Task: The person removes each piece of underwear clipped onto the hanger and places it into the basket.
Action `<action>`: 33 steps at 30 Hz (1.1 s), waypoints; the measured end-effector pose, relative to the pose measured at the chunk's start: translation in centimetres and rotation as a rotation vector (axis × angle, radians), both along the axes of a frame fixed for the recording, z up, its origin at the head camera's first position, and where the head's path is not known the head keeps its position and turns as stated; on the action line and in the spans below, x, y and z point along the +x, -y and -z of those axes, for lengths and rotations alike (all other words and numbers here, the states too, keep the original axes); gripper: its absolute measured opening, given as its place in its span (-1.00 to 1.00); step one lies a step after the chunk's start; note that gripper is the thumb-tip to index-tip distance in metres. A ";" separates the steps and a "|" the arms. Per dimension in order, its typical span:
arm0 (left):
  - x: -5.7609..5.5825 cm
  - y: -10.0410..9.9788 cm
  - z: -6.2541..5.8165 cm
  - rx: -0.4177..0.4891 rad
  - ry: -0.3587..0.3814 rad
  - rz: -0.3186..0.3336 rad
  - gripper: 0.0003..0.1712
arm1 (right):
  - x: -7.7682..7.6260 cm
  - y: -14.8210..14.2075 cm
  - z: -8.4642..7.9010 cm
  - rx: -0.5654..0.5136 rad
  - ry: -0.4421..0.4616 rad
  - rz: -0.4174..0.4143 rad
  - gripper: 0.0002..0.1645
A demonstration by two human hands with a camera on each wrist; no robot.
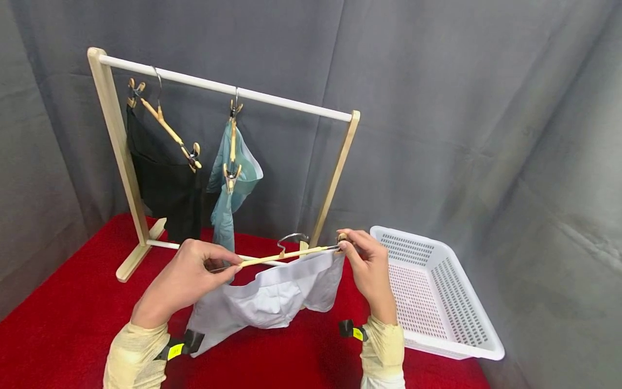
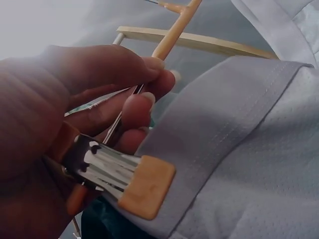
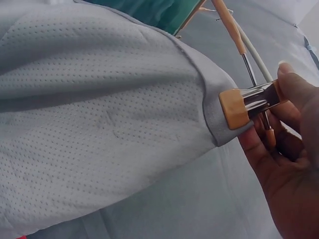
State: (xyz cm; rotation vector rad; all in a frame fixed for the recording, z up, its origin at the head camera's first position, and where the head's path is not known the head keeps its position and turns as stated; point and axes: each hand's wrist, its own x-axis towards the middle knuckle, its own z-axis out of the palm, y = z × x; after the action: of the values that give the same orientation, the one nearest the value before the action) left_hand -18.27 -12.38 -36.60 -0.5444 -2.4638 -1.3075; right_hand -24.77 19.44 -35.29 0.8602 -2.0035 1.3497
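Note:
A pair of light grey underpants (image 1: 279, 300) hangs by its waistband from a clip hanger (image 1: 264, 260) with a pale wooden-looking bar and metal hook. My left hand (image 1: 194, 275) grips the hanger's thin metal rod near its left end. Beside those fingers, the left clip (image 2: 147, 187) sits over a corner of the waistband. At the other end my right hand (image 1: 367, 265) pinches the right clip (image 3: 234, 109) between thumb and fingers, and that clip's jaws lie on the opposite waistband corner. The cloth droops between both hands, above the red cloth (image 1: 311, 351).
Behind my hands stands a clothes rack (image 1: 214, 84) with a white rail. Black shorts (image 1: 167, 186) and a teal garment (image 1: 225, 210) hang on it from clip hangers. To the right is a white perforated basket (image 1: 466, 281). Grey curtains (image 1: 437, 108) close off the back.

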 end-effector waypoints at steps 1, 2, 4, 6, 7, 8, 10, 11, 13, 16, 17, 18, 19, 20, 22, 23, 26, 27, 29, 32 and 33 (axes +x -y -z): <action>0.0 -0.1 0.1 -0.003 -0.001 -0.003 -0.78 | 0.0 0.0 0.1 -0.002 0.001 0.000 -0.75; 0.0 -0.1 0.1 -0.003 -0.002 -0.006 -0.78 | 0.0 -0.1 0.2 -0.003 0.003 -0.001 -0.76; 0.0 -0.2 0.2 -0.005 -0.007 -0.012 -0.78 | -0.1 -0.1 0.3 -0.014 0.013 -0.012 -0.76; 0.0 -0.3 0.2 -0.005 -0.007 -0.017 -0.79 | -0.3 -0.1 0.3 -0.023 0.023 -0.027 -0.76; -0.1 -0.4 0.2 -0.004 -0.003 -0.021 -0.79 | -0.5 -0.2 0.4 -0.027 0.029 -0.033 -0.76; -0.1 -0.4 0.2 -0.007 0.001 -0.024 -0.79 | -0.6 -0.2 0.4 -0.029 0.034 -0.040 -0.76; -0.2 -0.4 0.3 -0.014 0.007 -0.029 -0.80 | -0.7 -0.2 0.6 -0.032 0.044 -0.052 -0.76; -0.3 -0.5 0.3 -0.017 0.009 -0.033 -0.79 | -0.8 -0.2 0.7 -0.033 0.048 -0.057 -0.76; -0.4 -0.5 0.3 -0.028 0.008 -0.039 -0.78 | -0.9 -0.2 0.8 -0.036 0.052 -0.061 -0.76; -0.5 -0.5 0.4 -0.040 -0.003 -0.044 -0.77 | -1.1 -0.2 1.0 -0.039 0.052 -0.061 -0.78; -0.5 -0.6 0.4 -0.042 -0.006 -0.046 -0.77 | -1.1 -0.2 1.1 -0.042 0.053 -0.062 -0.79; -0.5 -0.6 0.4 -0.043 -0.009 -0.047 -0.77 | -1.1 -0.3 1.2 -0.044 0.051 -0.062 -0.80; -0.5 -0.6 0.4 -0.044 -0.011 -0.046 -0.77 | -1.2 -0.3 1.2 -0.047 0.048 -0.060 -0.81; -0.6 -0.7 0.4 -0.045 -0.016 -0.047 -0.77 | -1.2 -0.3 1.2 -0.048 0.044 -0.058 -0.81; -0.6 -0.7 0.4 -0.045 -0.018 -0.047 -0.77 | -1.3 -0.4 1.2 -0.047 0.036 -0.053 -0.81; -0.6 -0.7 0.4 -0.045 -0.021 -0.048 -0.77 | -1.3 -0.4 1.2 -0.046 0.032 -0.051 -0.82; -0.6 -0.8 0.5 -0.043 -0.023 -0.052 -0.77 | -1.3 -0.4 1.2 -0.040 0.014 -0.045 -0.82; -0.6 -0.8 0.4 -0.043 -0.022 -0.052 -0.77 | -1.3 -0.4 1.3 -0.042 0.009 -0.044 -0.82; -0.6 -0.8 0.5 -0.042 -0.023 -0.052 -0.77 | -1.4 -0.4 1.3 -0.048 -0.002 -0.048 -0.83; -0.6 -0.9 0.5 -0.046 -0.026 -0.051 -0.77 | -1.4 -0.4 1.3 -0.061 -0.013 -0.055 -0.83; -0.6 -0.9 0.5 -0.049 -0.027 -0.050 -0.77 | -1.4 -0.5 1.4 -0.064 -0.017 -0.058 -0.83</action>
State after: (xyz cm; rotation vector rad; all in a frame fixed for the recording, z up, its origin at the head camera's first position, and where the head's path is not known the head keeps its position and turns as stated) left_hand -18.87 -11.43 -37.09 -0.5053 -2.4770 -1.2152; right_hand -26.18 19.93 -36.66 0.9032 -1.9260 1.4258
